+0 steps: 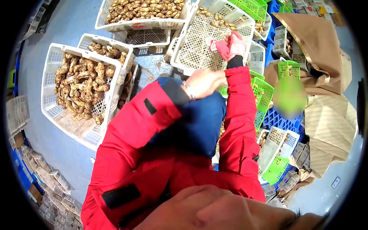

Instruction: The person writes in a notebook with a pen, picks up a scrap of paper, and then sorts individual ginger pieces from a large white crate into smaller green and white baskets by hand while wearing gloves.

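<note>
My right hand (237, 46) reaches out above the near right part of a large white crate (188, 50). Its fingers look closed around a crumpled pink glove (221, 49) with a pale, red-marked end. Glove and hand overlap, so their exact boundary is hard to tell. My left hand (204, 83) is over my knee, close to my right sleeve cuff. It is smeared by motion, with its fingers pointing right, and I cannot make out anything in it. Several knobbly brown mushroom-like pieces (224, 23) lie along the far side of the crate's perforated floor.
On the left, a white crate (57, 111) holds a heap of brown knobbly pieces (82, 84). Another full crate (140, 26) stands at the back. Green baskets (264, 97), blue pallets (281, 119) and brown cloth (314, 46) crowd the right.
</note>
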`<state>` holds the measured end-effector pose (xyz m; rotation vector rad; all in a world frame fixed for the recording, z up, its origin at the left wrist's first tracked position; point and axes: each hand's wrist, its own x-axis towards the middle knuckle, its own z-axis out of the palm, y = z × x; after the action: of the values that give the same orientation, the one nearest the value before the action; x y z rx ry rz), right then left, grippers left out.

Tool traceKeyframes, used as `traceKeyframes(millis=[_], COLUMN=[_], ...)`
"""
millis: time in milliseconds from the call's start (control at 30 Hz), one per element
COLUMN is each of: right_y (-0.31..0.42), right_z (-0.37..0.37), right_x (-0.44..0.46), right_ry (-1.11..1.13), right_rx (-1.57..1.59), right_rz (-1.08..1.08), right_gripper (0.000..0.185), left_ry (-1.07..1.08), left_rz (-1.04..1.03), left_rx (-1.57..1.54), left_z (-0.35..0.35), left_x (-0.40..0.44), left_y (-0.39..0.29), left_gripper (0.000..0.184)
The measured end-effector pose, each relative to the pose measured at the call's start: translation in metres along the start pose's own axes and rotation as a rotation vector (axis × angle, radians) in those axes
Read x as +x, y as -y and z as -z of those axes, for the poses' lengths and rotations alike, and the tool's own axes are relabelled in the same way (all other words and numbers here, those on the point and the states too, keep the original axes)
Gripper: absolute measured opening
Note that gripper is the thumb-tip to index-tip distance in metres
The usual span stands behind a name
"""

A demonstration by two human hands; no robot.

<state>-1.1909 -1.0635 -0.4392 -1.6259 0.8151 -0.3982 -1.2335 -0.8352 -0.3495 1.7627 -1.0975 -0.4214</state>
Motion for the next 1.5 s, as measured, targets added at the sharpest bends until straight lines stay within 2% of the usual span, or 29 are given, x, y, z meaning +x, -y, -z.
traceKeyframes(millis=[67,100,167,200,233,300,333,367,467,500,533,567,633,700,733,833,867,1000,1033,1100,1200,1300,1333,1433,1500], right_y=[-0.025,-0.022,-0.063,-0.064,-0.056,-0.028,-0.014,-0.061,-0.008,-0.070,-0.115,-0.039,-0.016,0.003,0.020,0.031,0.034,0.033,0.033,0.044,0.031,0.031,0.029,0.030,0.035], right_z=[0.008,0.003,-0.028,-0.045,-0.058,-0.071,-0.075,-0.068,-0.057,-0.031,-0.034,-0.030,-0.033,-0.033,-0.035,-0.045,-0.044,-0.047,-0.047,-0.044,-0.043,-0.040,-0.036,-0.030,-0.027], right_x=[0.029,0.024,0.043,0.040,0.034,0.022,0.020,0.040,0.075,0.055,0.070,0.028,0.003,-0.015,-0.020,-0.027,-0.026,-0.030,-0.032,-0.034,-0.031,-0.031,-0.032,-0.030,-0.031], right_ry=[0.118,0.336,0.318,0.309,0.227,0.053,0.010,0.026,0.459,0.295,0.281,0.288,0.340,0.329,0.378,0.438,0.410,0.484,0.534,0.556,0.611,0.627,0.670,0.688,0.720], right_rx=[-0.668,-1.053,-1.334,-1.443,-1.523,-1.577,-1.572,-1.492,-1.135,-0.779,-0.390,-0.216,0.165,-0.095,-0.176,0.262,0.036,0.107,0.264,0.096,0.114,0.106,0.233,0.227,0.129], right_rz=[-0.034,0.012,-0.192,-0.298,-0.359,-0.398,-0.412,-0.276,-0.581,0.020,-0.020,-0.098,-0.203,0.035,-0.002,-0.242,-0.157,-0.199,-0.238,-0.273,-0.227,-0.278,-0.284,-0.323,-0.294], right_gripper=[0.038,0.046,0.059,0.066,0.061,0.053,0.049,0.044,0.046,0.032,0.021,0.017,0.019,0.020,0.020,0.018,0.018,0.017,0.017,0.016,0.017,0.018,0.019,0.020,0.025], left_ry=[0.177,0.187,0.224,0.159,0.153,0.090,0.052,-0.012,0.010,0.007,0.005,-0.001,0.001,-0.062,-0.041,-0.026,-0.021,0.002,-0.034,-0.057,-0.010,-0.139,-0.118,-0.136,-0.051], left_rz=[0.106,0.116,0.127,0.229,0.387,0.564,0.552,0.583,0.593,0.609,0.624,0.639,0.655,0.611,0.633,0.685,0.712,0.821,0.858,0.874,0.854,0.830,0.790,0.726,0.741], left_rx=[0.018,0.012,-0.006,-0.215,-0.465,-0.677,-0.542,-0.504,-0.323,-0.360,-0.395,-0.426,-0.419,-0.485,-0.480,-0.536,-0.554,-0.825,-0.865,-0.851,-0.804,-0.762,-0.787,-0.821,-0.821], left_z=[0.010,0.012,0.011,0.021,0.023,0.029,0.034,0.028,0.014,0.011,0.009,0.007,0.004,-0.004,-0.001,0.007,0.010,0.017,0.015,0.020,0.020,0.017,0.018,0.023,0.023], left_x=[-0.001,0.003,0.010,0.018,0.023,0.034,0.037,0.040,0.050,0.056,0.062,0.069,0.077,0.079,0.081,0.084,0.085,0.087,0.087,0.087,0.088,0.083,0.083,0.081,0.079], left_y=[-0.003,0.010,0.039,0.037,0.047,0.064,0.069,0.080,0.097,0.098,0.099,0.103,0.108,0.127,0.125,0.117,0.116,0.126,0.126,0.129,0.128,0.126,0.126,0.114,0.116], left_gripper=[0.018,0.018,0.018,0.016,0.015,0.017,0.019,0.021,0.027,0.029,0.030,0.032,0.035,0.035,0.035,0.033,0.032,0.020,0.019,0.019,0.020,0.021,0.024,0.025,0.025])
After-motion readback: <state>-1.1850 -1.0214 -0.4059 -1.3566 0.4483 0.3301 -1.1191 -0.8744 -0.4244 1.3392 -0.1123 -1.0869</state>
